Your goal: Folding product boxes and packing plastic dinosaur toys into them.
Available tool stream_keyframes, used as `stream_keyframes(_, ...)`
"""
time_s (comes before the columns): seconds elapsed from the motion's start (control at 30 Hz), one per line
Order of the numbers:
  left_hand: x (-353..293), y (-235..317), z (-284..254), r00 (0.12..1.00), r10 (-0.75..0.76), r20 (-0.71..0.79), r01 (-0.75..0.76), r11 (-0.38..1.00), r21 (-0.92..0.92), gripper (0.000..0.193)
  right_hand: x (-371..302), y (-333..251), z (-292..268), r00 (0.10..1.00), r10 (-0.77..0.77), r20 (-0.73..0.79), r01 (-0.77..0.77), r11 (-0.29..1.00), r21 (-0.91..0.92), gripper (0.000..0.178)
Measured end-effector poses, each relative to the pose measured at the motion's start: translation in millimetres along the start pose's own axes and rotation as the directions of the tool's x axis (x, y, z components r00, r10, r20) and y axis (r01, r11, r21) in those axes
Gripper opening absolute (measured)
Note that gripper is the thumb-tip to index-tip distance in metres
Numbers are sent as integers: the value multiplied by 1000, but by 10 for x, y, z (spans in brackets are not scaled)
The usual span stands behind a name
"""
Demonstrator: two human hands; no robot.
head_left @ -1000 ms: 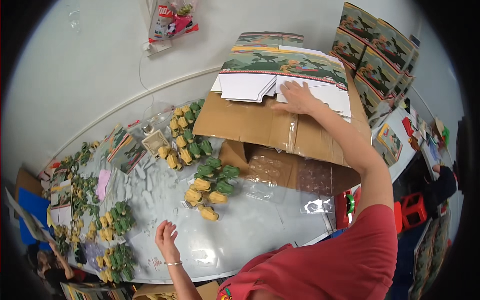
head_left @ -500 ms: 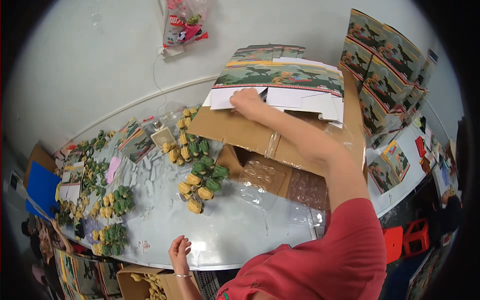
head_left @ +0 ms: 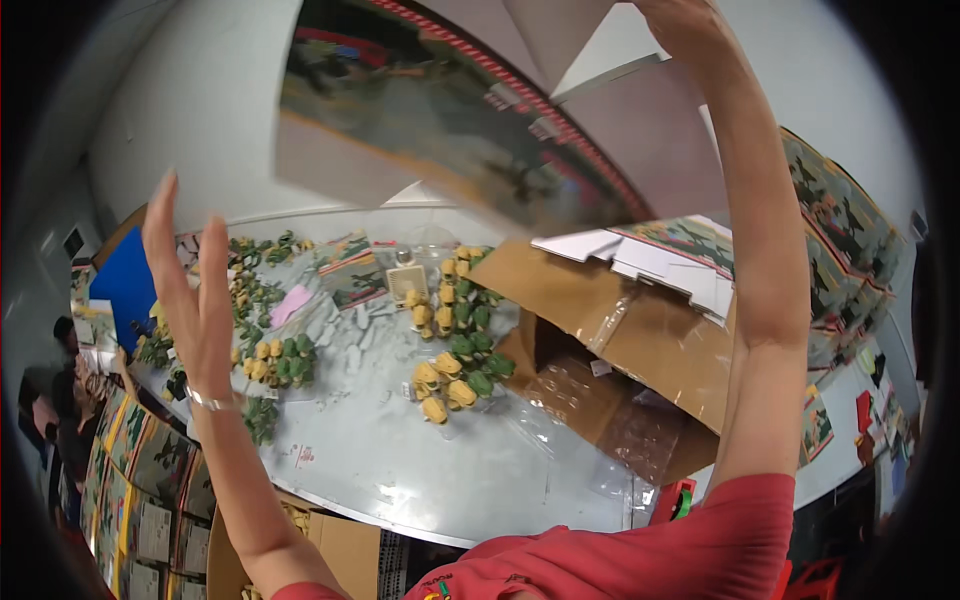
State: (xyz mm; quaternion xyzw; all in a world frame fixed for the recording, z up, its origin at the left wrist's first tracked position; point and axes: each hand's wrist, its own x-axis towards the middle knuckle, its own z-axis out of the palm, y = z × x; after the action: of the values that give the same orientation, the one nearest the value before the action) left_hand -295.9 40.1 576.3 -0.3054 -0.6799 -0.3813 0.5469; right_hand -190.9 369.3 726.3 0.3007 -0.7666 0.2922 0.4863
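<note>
Since the earlier frame, a printed card sheet (head_left: pixel 430 120) has come up off the stack of sheets (head_left: pixel 600 245) on the cardboard carton (head_left: pixel 560 290), and the left hand (head_left: pixel 195 300) has risen from beside the table edge. The sheet now hangs in the air above and to the left of the carton. The right hand (head_left: pixel 690 25), above the carton, grips its white-flapped side; the left hand, well left of the carton, is empty, fingers spread, apart from the sheet. Work on this sheet looks barely begun: it is lifted but seemingly unassembled, with more sheets left on the carton and yellow-and-green toys (head_left: pixel 462 392) loose to its left. Blurred and cropped as it is, its long axis probably slants down rightward toward the carton, print facing the wearer.
</note>
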Motion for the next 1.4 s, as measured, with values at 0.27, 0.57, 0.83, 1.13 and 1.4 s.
stream_keyframes(0.27, 143, -670, -846, 780, -361, 510, 421, 907, -1, 54, 71, -62, 1027, 884, 385, 266, -444, 869, 217, 27)
stream_keyframes(0.57, -1502, -1102, -502, 569, -465, 678, 812, 451, -371, 28, -326, 393, 1614, 747, 359, 559, -479, 874, 79, 47)
stream_keyframes(0.83, -1804, -1089, -417, 565, -517, 644, 822, 427, -377, 30, -1242, 509, 1476, 610, 40, 791, 287, 920, -268, 29)
stream_keyframes(1.13, -2118, -1116, -225, 490, -695, 526, 872, 389, -299, 27, -1670, 590, 1636, 533, -170, 829, 719, 608, -338, 26)
stream_keyframes(1.4, -2140, -847, -226, 588, -672, 450, 808, 463, -365, 28, -1801, 600, 2360, 870, 58, 490, 50, 978, -205, 28)
